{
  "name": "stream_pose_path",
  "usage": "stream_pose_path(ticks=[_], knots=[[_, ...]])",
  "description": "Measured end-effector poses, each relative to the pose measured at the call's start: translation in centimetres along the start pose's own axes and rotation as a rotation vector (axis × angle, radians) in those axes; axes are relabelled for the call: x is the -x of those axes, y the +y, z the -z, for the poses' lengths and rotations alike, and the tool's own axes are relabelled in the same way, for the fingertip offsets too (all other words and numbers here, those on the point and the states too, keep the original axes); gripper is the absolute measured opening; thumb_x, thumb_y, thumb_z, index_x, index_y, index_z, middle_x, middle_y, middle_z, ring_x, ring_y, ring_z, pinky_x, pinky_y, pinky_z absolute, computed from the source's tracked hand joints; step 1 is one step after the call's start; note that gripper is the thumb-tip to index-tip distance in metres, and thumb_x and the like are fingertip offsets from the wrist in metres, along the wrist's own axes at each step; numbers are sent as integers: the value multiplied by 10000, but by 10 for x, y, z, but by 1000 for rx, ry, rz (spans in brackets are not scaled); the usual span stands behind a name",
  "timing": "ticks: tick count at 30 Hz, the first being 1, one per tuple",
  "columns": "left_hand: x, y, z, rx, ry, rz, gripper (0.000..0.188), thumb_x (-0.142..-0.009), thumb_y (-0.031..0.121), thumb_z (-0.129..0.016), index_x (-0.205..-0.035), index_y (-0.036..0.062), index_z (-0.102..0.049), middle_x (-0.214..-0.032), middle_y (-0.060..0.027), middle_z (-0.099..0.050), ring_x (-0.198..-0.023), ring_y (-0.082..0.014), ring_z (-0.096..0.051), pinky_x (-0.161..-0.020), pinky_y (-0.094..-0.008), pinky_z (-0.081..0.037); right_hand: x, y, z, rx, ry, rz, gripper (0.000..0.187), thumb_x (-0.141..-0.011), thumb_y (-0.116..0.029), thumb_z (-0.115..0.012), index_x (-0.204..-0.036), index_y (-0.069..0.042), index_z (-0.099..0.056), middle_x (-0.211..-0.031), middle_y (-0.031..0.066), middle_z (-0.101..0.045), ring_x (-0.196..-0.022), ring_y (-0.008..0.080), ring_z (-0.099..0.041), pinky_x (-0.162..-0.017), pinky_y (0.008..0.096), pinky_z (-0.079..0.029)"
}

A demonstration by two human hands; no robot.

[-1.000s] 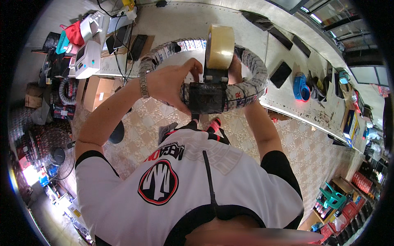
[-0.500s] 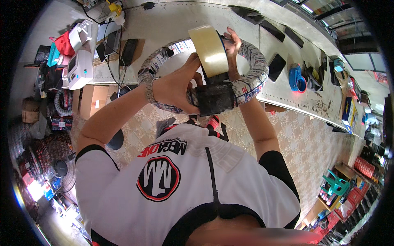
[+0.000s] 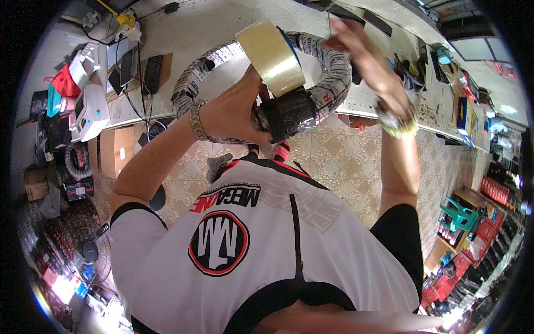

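Note:
A tyre wrapped in printed plastic strips (image 3: 334, 75) is held up in front of me at the table's edge. My left hand (image 3: 231, 111) is closed round its near left side, beside a black-wrapped section (image 3: 292, 113). Above that section, a wide roll of yellowish clear packing tape (image 3: 271, 55) leans at a tilt, close to my left fingers. Whether those fingers also touch the roll is hidden. My right hand (image 3: 361, 53) is off the tyre, raised to its right. It is blurred, its fingers look stretched out and I see nothing in them.
A long pale table (image 3: 217, 22) runs behind the tyre. On its left are a white printer-like machine (image 3: 92, 114), cables and a dark flat device (image 3: 153, 72). Dark flat items lie at the back right. A cardboard box (image 3: 118, 150) and a fan (image 3: 89, 250) stand lower left.
My right hand has left the tape roll and the tyre's inside and swung out to the right. The tyre, roll and left hand sit slightly further left in view.

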State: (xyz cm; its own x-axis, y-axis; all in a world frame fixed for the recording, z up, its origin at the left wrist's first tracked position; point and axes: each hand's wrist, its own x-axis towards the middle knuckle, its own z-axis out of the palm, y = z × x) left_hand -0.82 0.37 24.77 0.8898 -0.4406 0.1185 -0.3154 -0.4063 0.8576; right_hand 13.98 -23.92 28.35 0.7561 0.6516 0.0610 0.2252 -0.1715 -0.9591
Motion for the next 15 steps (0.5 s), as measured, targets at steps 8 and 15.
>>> stream_pose_path(ticks=[8,15], knots=[[13,-4,-35,-25,2,182,1161,-568,230,-875,-1458,-14,-172,-1406,-238,-303,-1044,-325,-571,-886,-372,-536,-19,-22,-67,172,-200,-217,1061,-775,-556,-742,-1427,153,-298,-1221,293,-604,-1142,311,-594,-933,366,-488],[26,-19,-56,-181,416,31,881,-632,169,-836,-1375,104,-367,-1405,-149,-364,-938,-343,-664,-827,-404,-570,36,-39,-37,-160,60,-111,735,-929,-424,-628,-1448,33,-377,-1267,206,-586,-1153,237,-586,-977,311,-449]])
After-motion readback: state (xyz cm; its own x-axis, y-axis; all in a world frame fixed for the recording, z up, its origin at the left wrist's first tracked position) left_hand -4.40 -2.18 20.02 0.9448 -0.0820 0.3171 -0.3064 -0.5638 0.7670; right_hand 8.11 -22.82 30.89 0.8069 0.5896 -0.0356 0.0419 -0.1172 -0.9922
